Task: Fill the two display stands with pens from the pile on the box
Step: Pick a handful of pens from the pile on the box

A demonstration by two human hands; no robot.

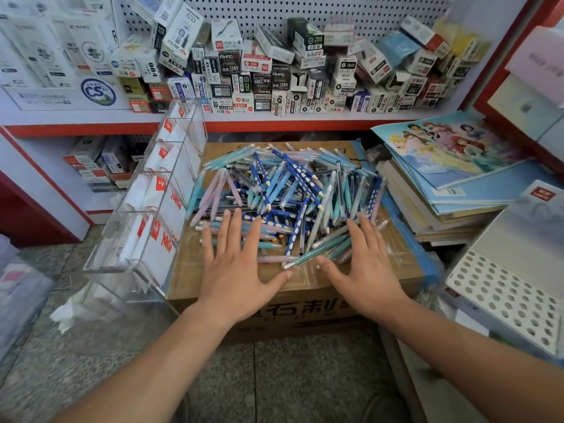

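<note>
A pile of pens [283, 190] in blue, teal, lilac and dotted dark blue lies spread over the top of a brown cardboard box [195, 270]. My left hand [235, 264] lies flat with fingers spread on the near left edge of the pile. My right hand [364, 264] lies flat and spread on the near right edge. Neither hand holds a pen. A clear acrylic tiered display stand [152, 209] with paper inserts leans against the box's left side. A white stand with rows of round holes [506, 297] sits at the right.
A shelf [274, 117] behind the box carries several stacked pen cartons under a pegboard. A stack of notebooks and colouring books [442, 184] lies right of the box. Speckled floor [274, 377] is below, and a clear plastic bin [18, 294] sits at far left.
</note>
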